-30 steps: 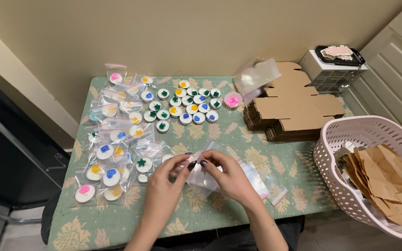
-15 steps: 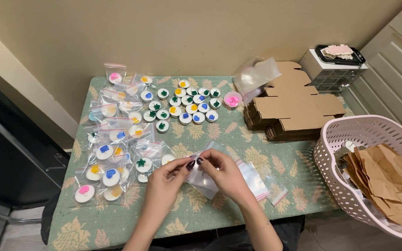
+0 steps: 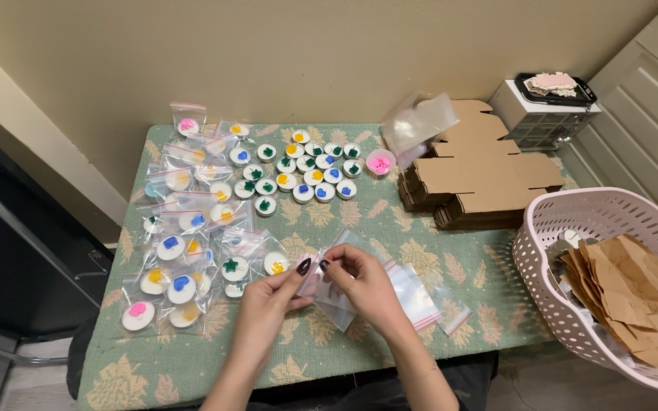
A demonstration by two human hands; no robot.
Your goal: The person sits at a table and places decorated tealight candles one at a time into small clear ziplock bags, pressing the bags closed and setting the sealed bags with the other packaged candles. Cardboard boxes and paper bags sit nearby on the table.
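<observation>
— What have you got in your hands?

— A small clear zip bag. My left hand and my right hand both pinch its top edge, fingertips closed on the plastic and nearly meeting, thumbs and forefingers tight, the other fingers curled loosely. The bag hangs from the pinch toward 6 o'clock, just above the green leaf-patterned tablecloth.

— Is anything inside it?

— I cannot tell (the plastic is too clear and crumpled to read).

— What lies around your hands?

— At 3 o'clock of my right hand, just beside it, a few more empty zip bags lie flat on the cloth. At 9 o'clock of my left hand are bagged white tealights with coloured centres, one of them touching close to my left fingertips. Toward 12 o'clock, well apart, stands a cluster of loose tealights, unbagged, and a pink one beside them.

— And farther off?

— At 1 o'clock, a stack of flat cardboard boxes with a clear bag leaning on it. At 3 o'clock, off the table edge, a pink laundry basket holding brown paper.
</observation>
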